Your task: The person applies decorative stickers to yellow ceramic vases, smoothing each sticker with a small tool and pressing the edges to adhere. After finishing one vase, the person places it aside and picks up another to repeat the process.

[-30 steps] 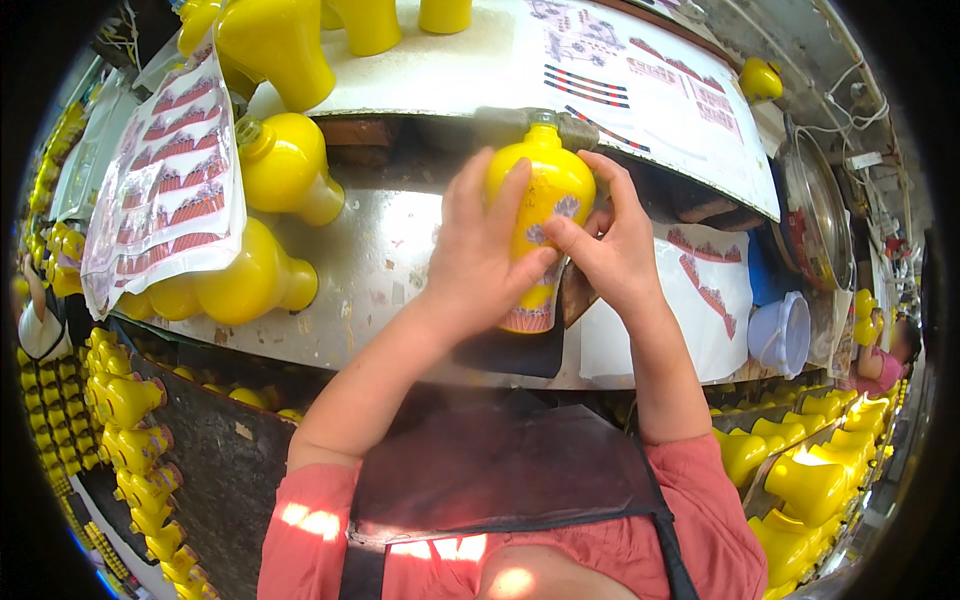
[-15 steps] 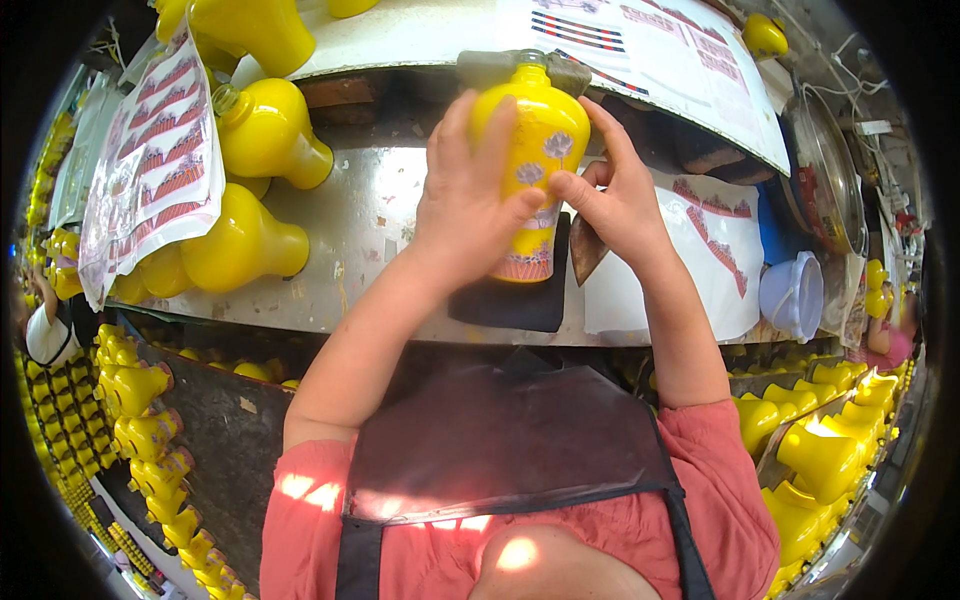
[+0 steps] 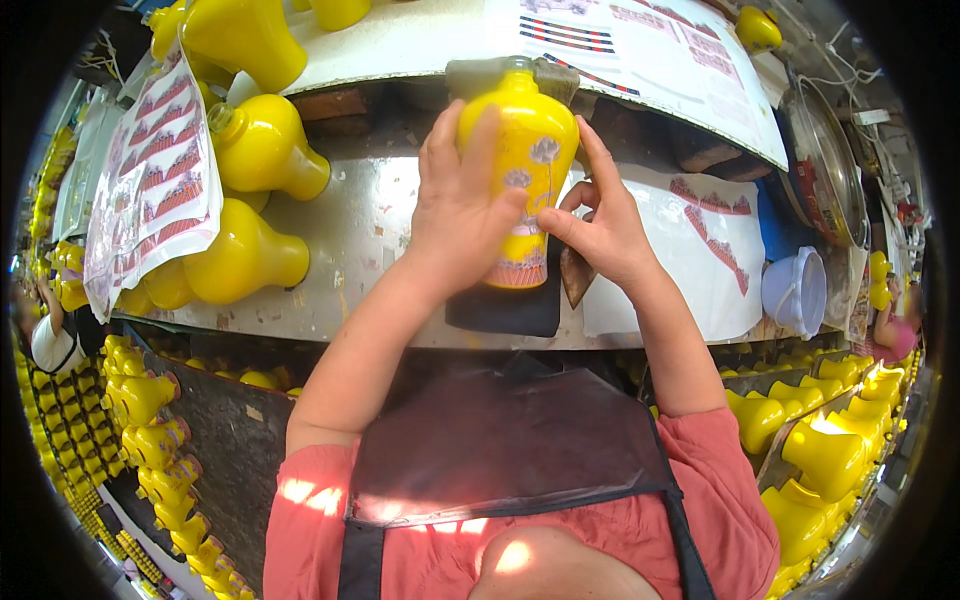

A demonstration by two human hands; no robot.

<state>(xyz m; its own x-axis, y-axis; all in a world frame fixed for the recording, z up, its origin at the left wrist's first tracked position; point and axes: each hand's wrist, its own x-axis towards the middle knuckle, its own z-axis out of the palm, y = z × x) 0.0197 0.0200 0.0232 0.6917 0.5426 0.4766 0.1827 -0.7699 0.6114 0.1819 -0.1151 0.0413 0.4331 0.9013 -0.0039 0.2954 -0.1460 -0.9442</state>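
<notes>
A glossy yellow bottle (image 3: 519,125) with a clear glass neck lies with its neck pointing away from me. Purple flower pictures and a pink patterned band near its base decorate it. My left hand (image 3: 455,215) is closed around the bottle's left side, its thumb across the front and its fingers blurred. On the right side, my right hand (image 3: 606,222) grips the bottle, thumb pressed on the front and index finger stretched along the shoulder. A brown pointed flat piece (image 3: 575,275) shows beneath the right hand; whether the fingers hold it is hidden. Under the bottle's base is a black pad (image 3: 505,317).
A grey block (image 3: 470,78) sits behind the neck. Printed flower-band sheets (image 3: 700,270) lie at right, and another sheet (image 3: 150,190) hangs over yellow bottles (image 3: 250,250) at left. A pale bucket (image 3: 795,290) stands at the right edge. Yellow bottles crowd both sides below.
The whole view has shifted slightly. Both hands stay on the bottle in nearly the same grip, and the left fingers look blurred in both frames.
</notes>
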